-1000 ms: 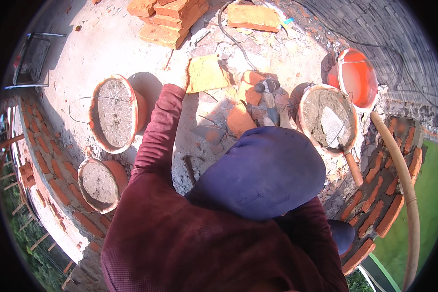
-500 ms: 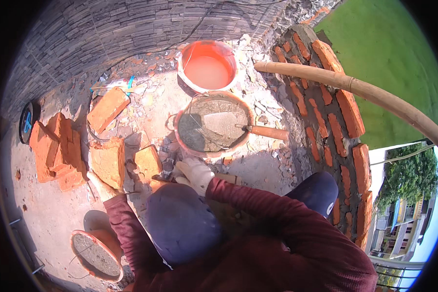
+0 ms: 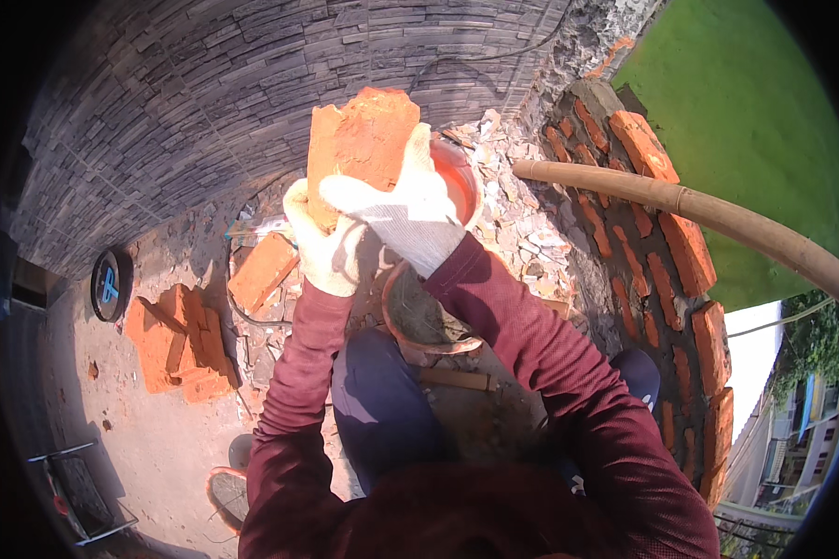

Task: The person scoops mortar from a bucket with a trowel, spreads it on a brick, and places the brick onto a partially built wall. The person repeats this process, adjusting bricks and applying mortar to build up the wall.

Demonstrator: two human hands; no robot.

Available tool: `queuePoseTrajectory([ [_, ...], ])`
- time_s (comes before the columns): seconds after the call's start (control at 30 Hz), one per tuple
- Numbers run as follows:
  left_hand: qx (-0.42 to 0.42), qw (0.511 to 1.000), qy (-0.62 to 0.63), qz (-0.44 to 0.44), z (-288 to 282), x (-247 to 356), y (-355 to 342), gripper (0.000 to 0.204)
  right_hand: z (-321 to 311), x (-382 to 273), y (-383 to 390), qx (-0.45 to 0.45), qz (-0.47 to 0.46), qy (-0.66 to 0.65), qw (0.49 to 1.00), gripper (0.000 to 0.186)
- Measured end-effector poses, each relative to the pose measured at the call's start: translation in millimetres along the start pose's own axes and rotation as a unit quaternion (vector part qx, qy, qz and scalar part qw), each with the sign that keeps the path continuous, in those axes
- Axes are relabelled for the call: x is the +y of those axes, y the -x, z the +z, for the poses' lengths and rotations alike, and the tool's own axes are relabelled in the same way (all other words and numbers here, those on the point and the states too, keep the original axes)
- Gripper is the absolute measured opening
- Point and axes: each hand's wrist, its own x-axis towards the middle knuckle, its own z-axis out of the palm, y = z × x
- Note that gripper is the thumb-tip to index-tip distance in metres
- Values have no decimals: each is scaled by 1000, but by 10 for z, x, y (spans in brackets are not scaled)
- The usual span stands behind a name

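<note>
I hold a broken orange brick [image 3: 359, 140] up in front of me with both gloved hands. My left hand [image 3: 320, 244] in a white work glove grips its lower left edge. My right hand [image 3: 403, 210] wraps over its right side and lower face. Both maroon sleeves rise from the bottom edge. Below the brick sits a round pan of grey mortar [image 3: 419, 312], partly hidden by my right forearm. An orange bucket [image 3: 457, 177] shows just behind my right hand.
A curved low wall of orange bricks [image 3: 667, 252] runs down the right side, with a bamboo pole [image 3: 708, 214] lying across it. A stack of bricks [image 3: 182, 340] and a single brick [image 3: 263, 270] lie on the concrete at left. Rubble [image 3: 522, 224] covers the ground by the grey stone wall [image 3: 252, 84].
The view has swung around. A brick piece that was near the ground by my left hand is now raised in front of me, gripped by both hands.
</note>
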Motion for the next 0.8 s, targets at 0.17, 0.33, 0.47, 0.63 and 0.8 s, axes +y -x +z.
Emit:
queuePoseTrajectory([
  [0.17, -54, 987, -54, 144, 1045, 182, -267, 77, -567, -902, -232, 63, 47, 137, 988, 94],
  [0.33, -188, 981, 33, 26, 1297, 579, -686, 71, -1654, -1348, -755, 64, 58, 166, 982, 109],
  [0.47, -146, 980, -90, -99, 244, 455, -1230, 35, -2583, -1466, -1059, 5, 146, 222, 964, 81],
  [0.63, 31, 970, -209, -123, -2277, 133, -966, 27, -4010, -1331, -1505, 93, 77, 488, 865, 78],
  [0.8, 78, 907, -331, -250, -3639, -594, 878, 21, -4633, -892, -1648, 113, 142, 530, 829, 99],
])
